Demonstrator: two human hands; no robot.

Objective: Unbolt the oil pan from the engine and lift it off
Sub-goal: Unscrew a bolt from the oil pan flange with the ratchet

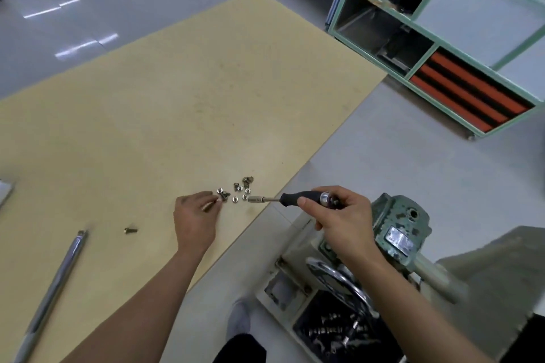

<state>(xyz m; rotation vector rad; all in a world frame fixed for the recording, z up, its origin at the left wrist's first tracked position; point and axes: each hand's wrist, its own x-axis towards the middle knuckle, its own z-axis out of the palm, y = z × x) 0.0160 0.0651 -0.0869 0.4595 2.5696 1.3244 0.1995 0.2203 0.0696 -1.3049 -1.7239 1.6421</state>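
Closest in, the person's shoe (239,318) stands on the grey floor (413,162) beside the base of the engine stand (283,289). An open compartment there holds a jumble of dark metal parts (339,330). On the pale yellow board (147,111) to the left, a long chrome bar (53,289) lies slantwise, and a single loose bolt (130,230) rests a little beyond its upper end.

The left hand (194,215) reaches over the board with its fingertips drawn together against the near edge of a small pile of bolts (236,193). Whether they pinch a bolt or only touch it I cannot tell. The right hand (336,212) grips the black handle of a driver (295,199), thumb along its side. The tool lies level, and its metal tip points at the pile from the right, just beside the bolts.

The engine (398,232), worn green and grey, sits directly under and behind the right hand, well apart from the left. Which part of it is the oil pan I cannot make out from here.

Farther off, past the board's corner, stands a pale green cart (427,47) with orange and black drawers (466,97)
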